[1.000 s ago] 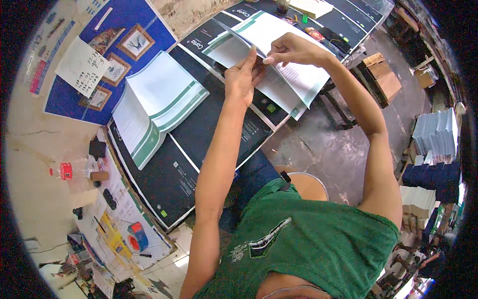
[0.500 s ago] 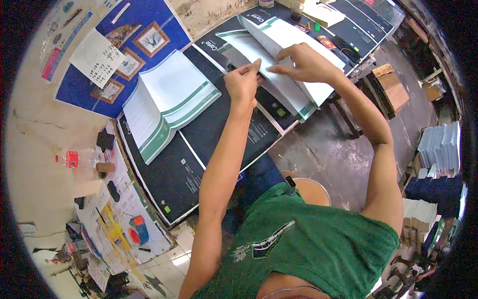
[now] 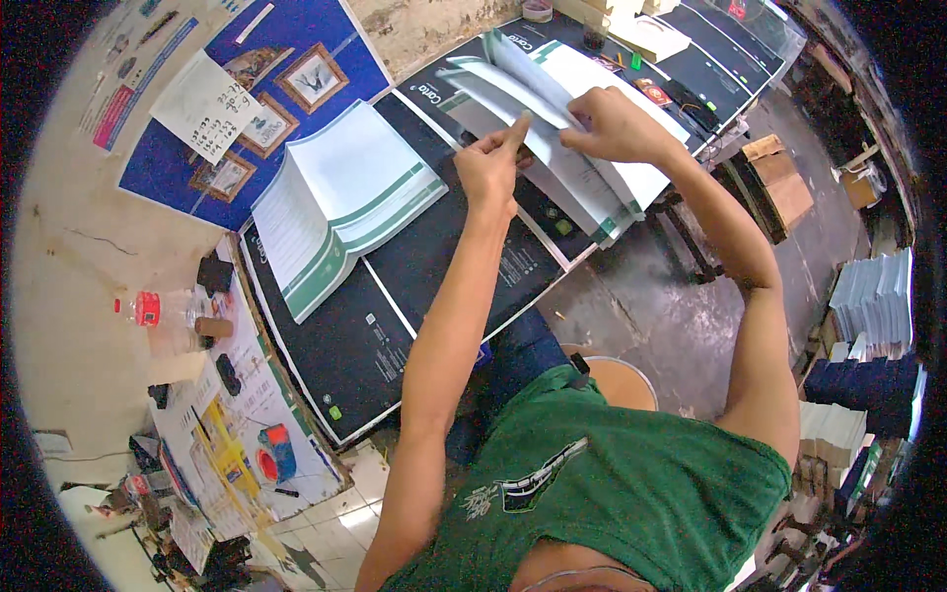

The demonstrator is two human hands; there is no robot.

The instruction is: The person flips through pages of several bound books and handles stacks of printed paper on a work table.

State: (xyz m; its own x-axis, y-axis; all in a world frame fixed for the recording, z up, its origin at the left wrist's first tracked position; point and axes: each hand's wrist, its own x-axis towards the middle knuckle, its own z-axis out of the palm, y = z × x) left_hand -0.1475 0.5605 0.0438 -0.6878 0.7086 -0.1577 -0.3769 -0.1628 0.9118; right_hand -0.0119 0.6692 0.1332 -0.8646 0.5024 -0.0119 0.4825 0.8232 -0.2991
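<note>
An open book [image 3: 583, 181] with green-banded pages lies at the far right of the black-covered table, several of its leaves raised and fanned. My right hand [image 3: 619, 126] is over it, fingers curled and pinched at the edge of a raised page. At the book's left side, my left hand [image 3: 490, 170] has its fingers folded against the lifted pages, one digit pointing up; its grip is partly hidden. To the left of that hand, a second open book [image 3: 373, 178] with the same green bands lies spread, and neither hand touches it.
The black table covering [image 3: 434, 286] runs diagonally. Framed pictures on a blue board [image 3: 345, 89] and a handwritten sheet [image 3: 204, 107] stand along the wall. Paper stacks [image 3: 868, 301] are at the right, a round stool [image 3: 617, 380] below, and a clear bottle [image 3: 178, 313] at the left.
My right hand's fingers have drawn together from a spread pose and moved slightly right. The book's raised leaves stand differently, and my left hand has shifted a little right. The view has shifted slightly.
</note>
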